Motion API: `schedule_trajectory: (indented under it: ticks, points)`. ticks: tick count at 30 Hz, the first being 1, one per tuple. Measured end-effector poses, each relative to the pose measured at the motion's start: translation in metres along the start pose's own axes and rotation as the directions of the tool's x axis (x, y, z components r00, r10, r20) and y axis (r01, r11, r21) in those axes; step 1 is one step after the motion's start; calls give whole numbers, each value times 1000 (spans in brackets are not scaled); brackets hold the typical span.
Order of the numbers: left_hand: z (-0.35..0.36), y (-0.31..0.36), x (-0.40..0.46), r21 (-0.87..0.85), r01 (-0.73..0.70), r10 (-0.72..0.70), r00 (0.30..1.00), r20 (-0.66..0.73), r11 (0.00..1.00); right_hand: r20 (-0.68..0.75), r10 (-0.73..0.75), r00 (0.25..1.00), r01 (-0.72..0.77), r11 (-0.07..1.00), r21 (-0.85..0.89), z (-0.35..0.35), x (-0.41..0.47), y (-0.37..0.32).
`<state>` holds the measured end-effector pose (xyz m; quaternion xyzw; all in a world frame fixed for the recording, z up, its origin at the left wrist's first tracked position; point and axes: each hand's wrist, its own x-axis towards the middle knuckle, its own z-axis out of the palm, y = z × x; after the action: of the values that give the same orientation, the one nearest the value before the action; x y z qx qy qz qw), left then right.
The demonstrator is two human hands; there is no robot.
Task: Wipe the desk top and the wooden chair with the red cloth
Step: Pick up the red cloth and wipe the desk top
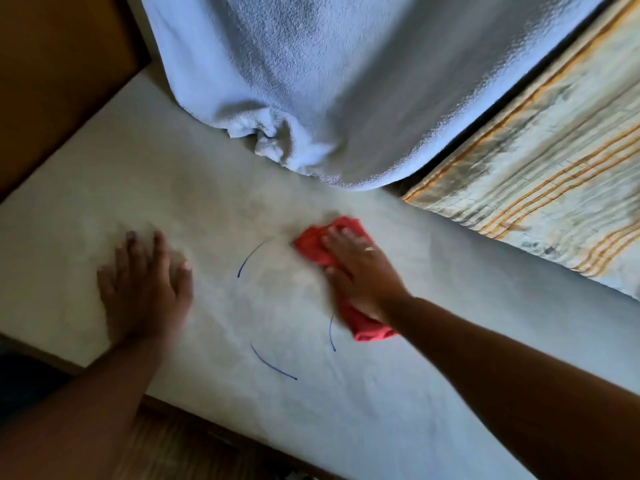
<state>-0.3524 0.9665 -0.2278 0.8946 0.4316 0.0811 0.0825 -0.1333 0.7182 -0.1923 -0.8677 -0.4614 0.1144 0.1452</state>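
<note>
At the far left a brown wooden panel (52,81) is standing against the end of the pale desk (214,188). The person's left hand (145,282) is lying palm down on the desk surface, its fingers (159,247) straight and spread apart, holding nothing. Just to the right of it, three thin blue pen arcs (273,367) are showing on the desk, curving like parts of a broken circle. Beyond them, at the back edge, a pale blue towel (329,81) is hanging down and its bunched lower hem is touching the desk. Further right, the right hand (360,271) is pressing flat on the red cloth (311,247), with its fingers (341,237) straight and close together on top of the crumpled fabric; a ring is showing on one of them. The cloth is lying on the desk right of the middle, sticking out past the fingertips and again below the wrist, its lower end just beside one blue arc. At the far right, a striped cream and orange fabric (554,168) is lying alongside the desk's back edge.
</note>
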Motion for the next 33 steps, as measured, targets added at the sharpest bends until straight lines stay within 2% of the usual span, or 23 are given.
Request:
schedule_trajectory:
  ticks: [2,4,6,7,9,10,11,13,15,16,17,19,21,22,23,25,26,28,29,30,31,33]
  points:
    - [1,-1,0,4,-7,7,1000,-12,1000,-131,231,964,-227,973,44,-20,-7,45]
    - [2,-1,1,7,-2,2,1000,-11,1000,-197,412,890,-409,911,56,-36,-14,79]
    - [3,-1,3,12,4,-4,1000,-13,1000,-233,472,850,-472,880,61,-37,-5,72]
    - [2,-1,3,15,4,-4,1000,-13,1000,-228,445,866,-444,894,59,-32,0,54]
    - [1,-1,3,25,-7,7,1000,-16,1000,-161,255,953,-253,967,34,-11,0,1]
    - [1,0,2,29,-14,15,1000,-17,999,-107,90,990,-90,996,4,6,-9,-30]
    - [0,0,2,30,-18,18,1000,-17,999,-35,-86,996,84,996,-36,26,-23,-61]
    - [-1,-1,1,18,-14,14,1000,-10,1000,142,-366,920,373,928,-22,47,-60,-100]
    - [-2,1,0,20,-4,4,1000,-2,1000,220,-478,850,468,878,100,42,-76,-85]
    - [-3,2,0,25,-2,2,1000,4,1000,184,-474,861,462,880,110,32,-72,-65]
    - [-4,3,1,26,-3,3,1000,8,1000,128,-409,904,399,912,93,19,-64,-42]
    - [-8,4,2,23,-5,5,1000,8,1000,-26,-109,994,110,994,22,-13,-36,16]
    - [-9,5,1,34,-1,1,1000,14,999,-103,150,983,-149,989,19,-37,-11,54]
    - [-10,5,0,36,1,-2,1000,21,999,-124,210,970,-208,978,31,-37,-8,54]
    - [-11,6,1,34,4,-5,1000,30,999,-127,195,973,-192,981,32,-28,-15,42]
    - [-12,6,1,26,13,-14,999,47,1000,-66,-59,996,64,996,65,1,-59,0]
    - [-13,7,0,22,14,-15,999,51,1000,22,-234,972,231,968,98,18,-91,-25]
    - [-12,7,-2,18,11,-12,998,54,1000,214,-508,834,479,860,174,34,-147,-54]
    - [-12,7,-2,19,8,-9,998,55,1000,249,-591,768,558,807,193,33,-153,-53]
    - [-11,6,-2,22,7,-8,999,54,1000,265,-640,721,606,768,208,29,-145,-47]
    - [-10,6,-1,26,8,-10,999,52,1000,252,-656,711,615,754,230,23,-128,-39]
    - [-9,5,1,28,9,-11,999,49,1000,138,-563,815,526,818,231,5,-78,-15]
